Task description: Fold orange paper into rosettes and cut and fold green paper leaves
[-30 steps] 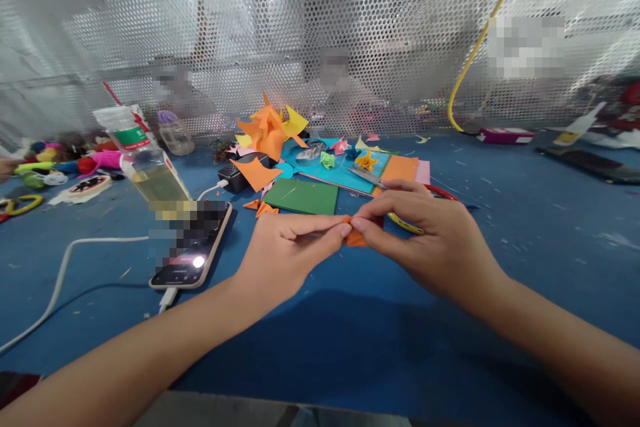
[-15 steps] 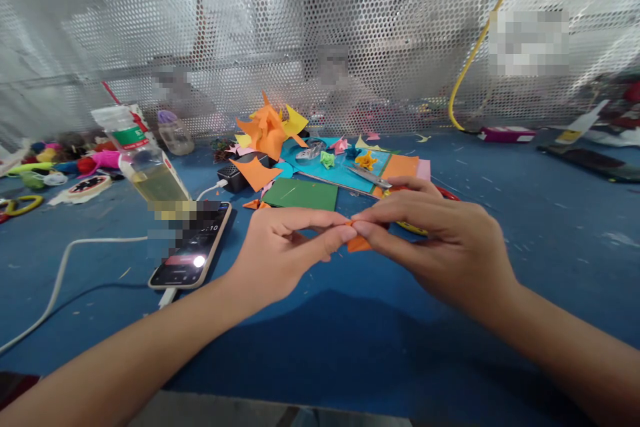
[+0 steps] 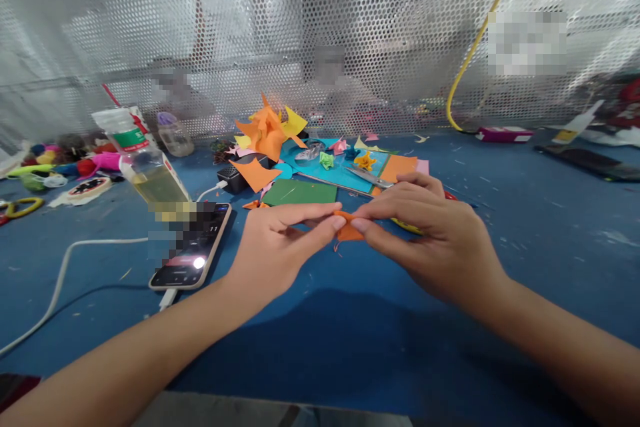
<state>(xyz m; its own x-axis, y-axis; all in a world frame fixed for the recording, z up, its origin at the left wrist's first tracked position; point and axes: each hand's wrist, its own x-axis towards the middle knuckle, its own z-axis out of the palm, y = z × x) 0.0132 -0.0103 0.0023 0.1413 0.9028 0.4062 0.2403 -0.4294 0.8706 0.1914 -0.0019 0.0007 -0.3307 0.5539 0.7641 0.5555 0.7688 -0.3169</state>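
While the left hand [image 3: 277, 247] pinches one end of the small orange paper piece [image 3: 350, 231] between thumb and index finger, the right hand [image 3: 433, 233] grips the other end the same way. The fingers of both are closed to a thin pinch, with no gap beyond the paper, which appears to be held just above the tabletop [image 3: 310, 353], nearer the person than the green paper [image 3: 300, 192]. For clean handling, each pinch should sit right on a fold edge, the layers kept flush while one thumb slides along and presses; light, even pressure suits so small a piece, since a hard squeeze could crush or skew it. Bracing the wrists on the tabletop would probably steady fine work. As for writing, the phone [image 3: 195, 247] has a lit, partly blurred screen where two digits look like "11". The bottle [image 3: 155, 173] bears a label in green and red with white lettering too small to read, and whatever print the purple box [image 3: 504, 134] carries cannot be made out; no brand is legible.
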